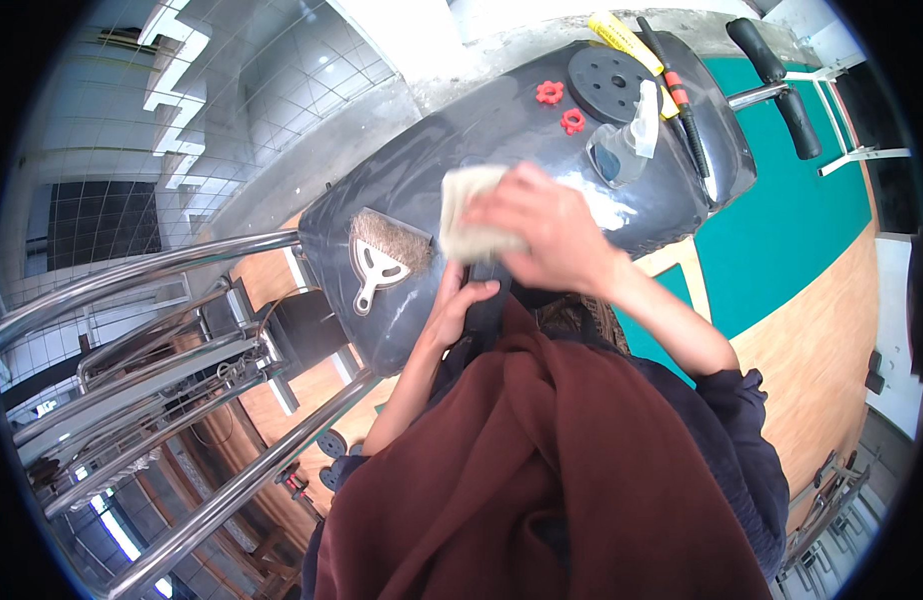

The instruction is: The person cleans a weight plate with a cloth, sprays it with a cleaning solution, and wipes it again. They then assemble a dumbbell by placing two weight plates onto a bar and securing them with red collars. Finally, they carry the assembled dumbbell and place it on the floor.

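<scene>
Your right hand (542, 225) presses a pale cloth (472, 215) flat on the black padded bench (432, 150), fingers together, mid-surface. Your left hand (457, 305) curls its fingers round the bench's near edge; a brush (382, 255) lies toward its left end.

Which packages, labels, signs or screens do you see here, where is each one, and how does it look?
Spray bottle: lies on the far end of the dark padded bench, clear body, white trigger head; no label can be made out.
Yellow strip: far bench edge, long and narrow, with dark print.
No signs or screens show.
</scene>
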Action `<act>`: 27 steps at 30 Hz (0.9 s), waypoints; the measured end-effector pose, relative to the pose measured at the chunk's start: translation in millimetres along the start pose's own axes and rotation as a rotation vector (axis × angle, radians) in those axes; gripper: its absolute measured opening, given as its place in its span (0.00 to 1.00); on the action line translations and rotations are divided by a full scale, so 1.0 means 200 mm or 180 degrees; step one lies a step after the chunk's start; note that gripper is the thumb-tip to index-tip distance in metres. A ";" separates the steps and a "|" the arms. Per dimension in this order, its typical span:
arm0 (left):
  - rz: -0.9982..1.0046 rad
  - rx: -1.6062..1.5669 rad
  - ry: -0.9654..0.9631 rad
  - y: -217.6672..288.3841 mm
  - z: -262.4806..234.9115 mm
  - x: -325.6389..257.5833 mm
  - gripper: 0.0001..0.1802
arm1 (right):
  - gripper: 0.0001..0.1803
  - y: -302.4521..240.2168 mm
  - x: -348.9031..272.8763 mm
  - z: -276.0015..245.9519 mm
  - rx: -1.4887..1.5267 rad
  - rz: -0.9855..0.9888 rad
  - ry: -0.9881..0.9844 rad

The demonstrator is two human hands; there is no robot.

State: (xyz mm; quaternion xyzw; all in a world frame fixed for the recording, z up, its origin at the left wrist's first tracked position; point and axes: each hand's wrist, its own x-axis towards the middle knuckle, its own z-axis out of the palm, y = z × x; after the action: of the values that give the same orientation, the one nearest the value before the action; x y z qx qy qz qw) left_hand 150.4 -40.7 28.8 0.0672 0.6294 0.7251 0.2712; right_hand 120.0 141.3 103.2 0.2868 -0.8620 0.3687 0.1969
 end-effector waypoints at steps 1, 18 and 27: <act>-0.0433 0.0141 -0.0059 0.01 -0.02 0.00 0.40 | 0.21 -0.08 -0.04 0.01 0.0105 -0.0110 0.0092; 0.0116 -0.1326 -0.0038 0.15 0.00 -0.22 0.44 | 0.15 0.33 -0.13 0.30 0.2066 0.2824 0.1057; 0.0768 -0.1498 0.0432 0.15 -0.01 -0.24 0.34 | 0.22 0.17 -0.47 0.46 0.3616 0.4200 0.1072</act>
State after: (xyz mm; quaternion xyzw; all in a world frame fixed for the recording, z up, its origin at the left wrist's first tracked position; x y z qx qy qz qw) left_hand 181.6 -67.0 69.9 0.0281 0.4478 0.8813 0.1482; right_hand 157.0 124.9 -25.5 -0.2723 -0.4981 0.8167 -0.1037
